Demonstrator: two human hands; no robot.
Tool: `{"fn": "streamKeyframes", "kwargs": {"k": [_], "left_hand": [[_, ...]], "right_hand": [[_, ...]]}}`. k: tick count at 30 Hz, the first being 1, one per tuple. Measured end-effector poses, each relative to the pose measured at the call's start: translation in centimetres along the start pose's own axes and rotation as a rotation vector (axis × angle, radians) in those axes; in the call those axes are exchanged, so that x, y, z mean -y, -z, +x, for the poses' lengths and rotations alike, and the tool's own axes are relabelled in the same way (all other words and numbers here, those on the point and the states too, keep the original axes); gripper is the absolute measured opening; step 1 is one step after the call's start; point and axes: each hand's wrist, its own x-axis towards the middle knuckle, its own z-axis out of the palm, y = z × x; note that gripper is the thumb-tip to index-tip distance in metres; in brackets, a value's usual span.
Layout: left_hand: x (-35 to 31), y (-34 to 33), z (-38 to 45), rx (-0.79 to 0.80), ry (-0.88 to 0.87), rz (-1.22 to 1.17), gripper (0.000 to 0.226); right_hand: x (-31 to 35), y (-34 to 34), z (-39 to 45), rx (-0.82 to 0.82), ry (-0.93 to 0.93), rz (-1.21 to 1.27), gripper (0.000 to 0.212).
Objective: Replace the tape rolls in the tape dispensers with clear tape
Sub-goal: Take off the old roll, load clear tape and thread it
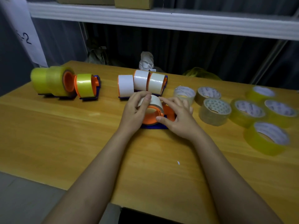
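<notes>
Status, big to small:

Wooden table [64,126]: everything sits on it.

Far left, three dispensers with yellowish see-through tape [53,81], standing in a row. I judge those as possibly already loaded with clear tape, but the tint makes that uncertain.

Middle back, three dispensers with white tape [140,83], bunched together and touching. Not swapped yet, by the look of it.

Right side, loose rolls lying flat [249,110]: seven visible, some yellowish clear, a couple brownish, one nearly colourless. That's your supply, and it looks ample for what's left.

In front of you, the dispenser in hand [160,115]: orange hub, blue base on the table, just in front of the white group. It carries a white roll [153,101], so the old tape is on the hub or only partly off; can't tell which.

Your left hand [137,109] grips the white roll, thumb over the top, fingers curled round it. Your right hand [179,115] rests on the orange side of the dispenser with fingers mostly straight, steadying it, not clamped. Hands close together, either side of the roll.

My read: at best three of seven done; this one is at the removal step and three more wait behind it.
</notes>
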Motion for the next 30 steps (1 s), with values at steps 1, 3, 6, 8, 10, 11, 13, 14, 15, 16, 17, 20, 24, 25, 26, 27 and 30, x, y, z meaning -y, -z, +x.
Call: {"fn": "streamKeyframes", "kwargs": {"k": [1,3,6,8,10,11,13,14,15,16,17,20,24,25,26,27,30], "left_hand": [[0.0,0.0,0.1,0.002,-0.012,-0.001,0.031],[0.1,0.0,0.2,-0.012,-0.047,0.005,0.035],[0.3,0.0,0.1,-0.007,-0.075,0.037,0.034],[0.4,0.1,-0.1,0.017,-0.068,0.051,0.037],[0.3,0.2,-0.2,0.042,-0.074,0.085,0.047],[0.2,0.2,-0.3,0.057,-0.082,0.113,0.051],[0.0,0.4,-0.6,0.101,-0.097,0.168,0.054],[-0.1,0.5,-0.7,0.125,-0.098,0.186,0.053],[-0.1,0.7,-0.7,0.155,-0.098,0.199,0.053],[-0.1,0.9,-0.7,0.188,-0.093,0.206,0.052],[-0.1,1.1,-0.7,0.220,-0.083,0.209,0.053],[-0.2,1.4,-0.6,0.285,-0.056,0.222,0.055],[-0.4,1.2,-0.7,0.303,-0.019,0.240,0.055],[-0.5,1.1,-0.6,0.303,-0.019,0.233,0.054],[-0.7,1.1,-0.4,0.304,-0.014,0.212,0.052],[-0.9,1.1,-0.1,0.310,0.004,0.176,0.050],[-1.3,1.2,0.5,0.381,0.096,0.043,0.050]], "right_hand": [[-0.1,0.1,0.0,0.009,-0.001,0.016,0.060],[-0.3,0.2,-0.1,0.028,-0.010,0.093,0.058],[-0.2,0.1,-0.2,0.024,-0.025,0.155,0.056],[0.0,0.0,-0.2,0.016,-0.030,0.159,0.054],[0.1,-0.1,0.0,0.004,-0.031,0.155,0.053],[0.1,-0.1,0.1,-0.001,-0.032,0.152,0.053],[0.1,-0.2,0.0,0.001,-0.034,0.137,0.053],[0.2,-0.1,0.0,0.008,-0.035,0.127,0.053],[0.2,0.0,-0.1,0.010,-0.037,0.122,0.053],[0.2,0.1,-0.2,0.013,-0.037,0.119,0.053],[0.3,0.2,-0.2,0.019,-0.034,0.114,0.052],[0.4,0.4,-0.2,0.028,-0.035,0.109,0.051],[0.2,0.7,-0.4,0.034,-0.049,0.164,0.049],[0.0,0.8,-0.4,0.029,-0.051,0.178,0.048],[-0.1,0.9,-0.4,0.018,-0.050,0.196,0.048],[-0.2,1.0,-0.5,0.006,-0.052,0.217,0.048],[-0.4,1.5,-0.7,-0.011,-0.085,0.245,0.049]]}}
